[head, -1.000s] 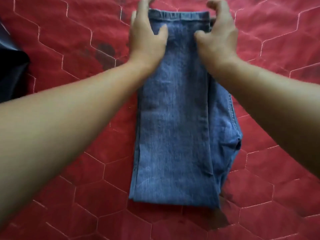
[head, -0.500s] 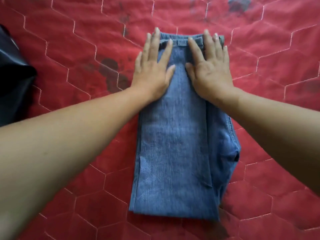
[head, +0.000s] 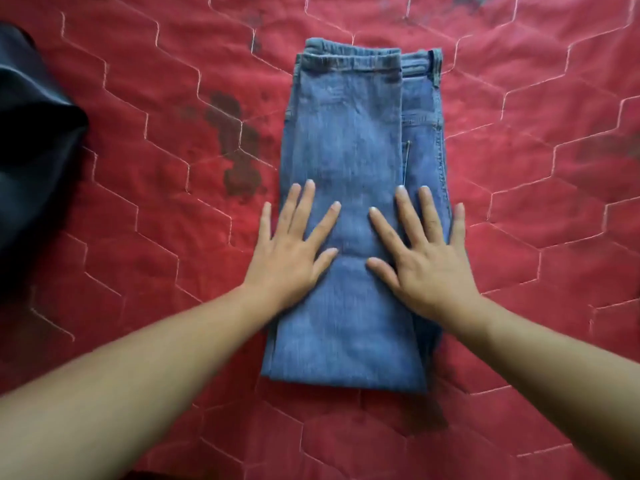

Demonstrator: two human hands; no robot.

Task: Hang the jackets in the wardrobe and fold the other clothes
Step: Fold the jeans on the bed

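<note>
**Denim pressed flat, one more fold likely to come**

Smoothing step in hand, by the look of it: pressing down on the folded jeans (head: 346,133) with the left grip (head: 287,265) and the right grip (head: 426,268). Both released, fingers straight and spread, clasping nothing. Resting palms-down side by side on the nearer half of the denim, with the left little finger off the edge and onto the red quilt (head: 536,168).

Lying lengthwise on the middle of that quilt, doubled over with the fold nearest the person and the leg hems laid up by the waistband (head: 420,65) at the far end. Showing a strip of the under layer along the right side. Just left of the jeans, dark stains (head: 239,168) on the quilting. Well apart at the left edge, a dark garment (head: 31,150), too bunched to identify.

Next, probably: shortening the long bundle with another fold. Calls for slipping fingers under both near corners, pinching all layers together, lifting evenly and carrying them over towards the waistband. Worth keeping the side edges lined up so as not to skew the offset right-hand layer further, then pressing flat along the new crease.
</note>
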